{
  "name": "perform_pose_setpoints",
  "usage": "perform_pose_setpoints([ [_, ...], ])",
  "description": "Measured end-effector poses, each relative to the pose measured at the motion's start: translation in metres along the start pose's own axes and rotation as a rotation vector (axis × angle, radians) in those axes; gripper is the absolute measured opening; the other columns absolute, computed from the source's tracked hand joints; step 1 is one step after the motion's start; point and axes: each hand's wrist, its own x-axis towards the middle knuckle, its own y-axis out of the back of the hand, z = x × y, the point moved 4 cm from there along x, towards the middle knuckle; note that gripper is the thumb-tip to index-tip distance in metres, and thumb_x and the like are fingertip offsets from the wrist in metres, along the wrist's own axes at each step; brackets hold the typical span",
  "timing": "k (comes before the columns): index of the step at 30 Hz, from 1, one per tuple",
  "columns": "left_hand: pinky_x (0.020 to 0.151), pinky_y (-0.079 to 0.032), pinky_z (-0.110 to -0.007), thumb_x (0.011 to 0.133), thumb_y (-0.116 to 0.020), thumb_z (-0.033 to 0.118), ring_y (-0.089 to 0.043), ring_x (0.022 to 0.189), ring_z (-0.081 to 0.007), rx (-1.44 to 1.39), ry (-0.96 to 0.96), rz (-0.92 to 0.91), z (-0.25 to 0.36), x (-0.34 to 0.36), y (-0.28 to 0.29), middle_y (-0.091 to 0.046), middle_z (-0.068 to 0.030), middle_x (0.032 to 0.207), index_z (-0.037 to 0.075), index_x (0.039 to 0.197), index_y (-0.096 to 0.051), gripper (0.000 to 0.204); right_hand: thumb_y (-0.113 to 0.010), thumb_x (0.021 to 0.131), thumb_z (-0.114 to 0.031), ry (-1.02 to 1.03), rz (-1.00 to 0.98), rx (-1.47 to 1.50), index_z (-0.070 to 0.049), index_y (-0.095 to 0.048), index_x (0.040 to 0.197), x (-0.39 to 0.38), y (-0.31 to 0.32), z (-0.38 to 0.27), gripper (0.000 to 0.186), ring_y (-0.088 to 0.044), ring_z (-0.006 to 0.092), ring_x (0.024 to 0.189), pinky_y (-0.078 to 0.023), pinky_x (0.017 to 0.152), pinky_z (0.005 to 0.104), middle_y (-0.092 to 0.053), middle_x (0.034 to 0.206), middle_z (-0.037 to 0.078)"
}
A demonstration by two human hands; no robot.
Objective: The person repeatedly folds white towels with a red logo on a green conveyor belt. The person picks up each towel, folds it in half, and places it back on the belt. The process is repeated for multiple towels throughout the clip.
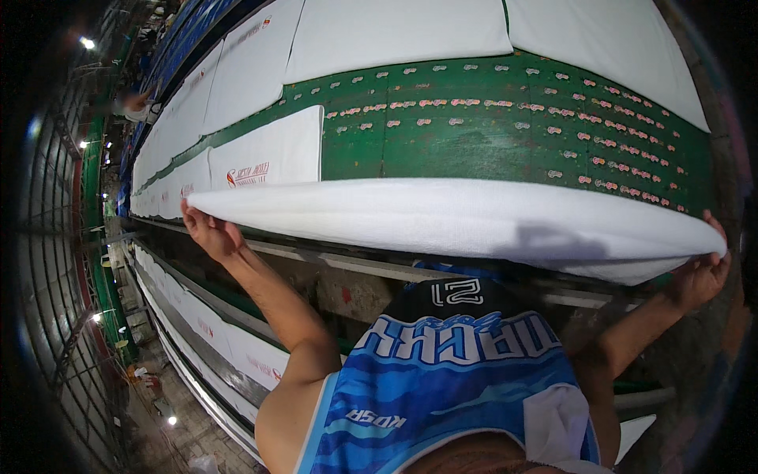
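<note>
A long white towel [442,217] is stretched sideways in front of me, over the near edge of a green printing table [474,142]. My left hand [207,231] pinches its left corner. At the far right, my right hand [701,272] grips the other corner. The towel sags slightly between both hands and hides the table's front edge. The bare green surface beyond it is marked with rows of small pink and white spots.
More white towels [268,154] with a red printed mark lie flat along the table to the left, and others [395,31] on the far side. A lower shelf [213,332] holds further white cloths. Another person [134,103] stands far off at upper left.
</note>
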Motion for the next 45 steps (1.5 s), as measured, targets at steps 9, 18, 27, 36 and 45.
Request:
perform_pose_setpoints([
  [9,0.092,-0.055,-0.027,0.098,-0.077,0.013,-0.068,0.100,-0.0156,0.463,0.130,0.021,-0.156,0.091,-0.055,-0.073,-0.0095,0.116,-0.004,0.124,-0.070,0.032,-0.081,0.096,-0.032,-0.481,0.026,-0.209,0.000,-0.077,0.112,0.073,-0.106,0.127,0.036,-0.062,0.0106,0.093,-0.049,0.086,0.0268,-0.073,0.104,0.001],
  [18,0.104,-0.051,-0.038,0.095,-0.076,0.025,-0.065,0.119,-0.0303,0.955,0.485,-0.286,-0.336,-0.035,-0.088,-0.066,-0.0228,0.132,-0.009,0.143,-0.053,0.063,-0.072,0.097,-0.045,-0.635,-0.404,-0.680,0.002,-0.073,0.109,-0.022,-0.126,0.267,0.049,-0.068,0.0209,0.091,-0.054,0.084,0.0374,-0.075,0.099,0.015],
  [27,0.117,-0.034,-0.056,0.099,-0.068,0.027,-0.040,0.142,-0.0468,1.430,0.065,-0.556,-0.209,-0.164,-0.084,-0.045,-0.0278,0.154,0.000,0.153,-0.048,0.064,-0.072,0.097,-0.043,-0.698,-0.464,-1.015,0.002,-0.068,0.113,-0.130,-0.086,0.149,0.048,-0.071,0.0353,0.093,-0.054,0.086,0.0444,-0.074,0.104,0.023],
  [36,0.114,-0.034,-0.062,0.104,-0.061,0.033,-0.040,0.140,-0.0454,1.530,0.043,-0.607,-0.212,-0.202,-0.061,-0.041,-0.0247,0.158,0.009,0.151,-0.055,0.053,-0.080,0.093,-0.040,-0.802,-0.220,-0.843,0.003,-0.072,0.098,-0.152,-0.038,0.132,0.044,-0.063,0.0213,0.077,-0.051,0.071,0.0386,-0.071,0.086,0.011],
  [45,0.114,-0.034,-0.059,0.106,-0.060,0.022,-0.039,0.141,-0.0409,1.521,0.012,-0.615,-0.224,-0.209,-0.049,-0.041,-0.0200,0.158,0.013,0.151,-0.056,0.046,-0.083,0.089,-0.035,-0.865,-0.359,-0.819,0.002,-0.073,0.096,-0.173,-0.012,0.164,0.039,-0.062,0.0170,0.070,-0.051,0.065,0.0367,-0.069,0.081,0.007],
])
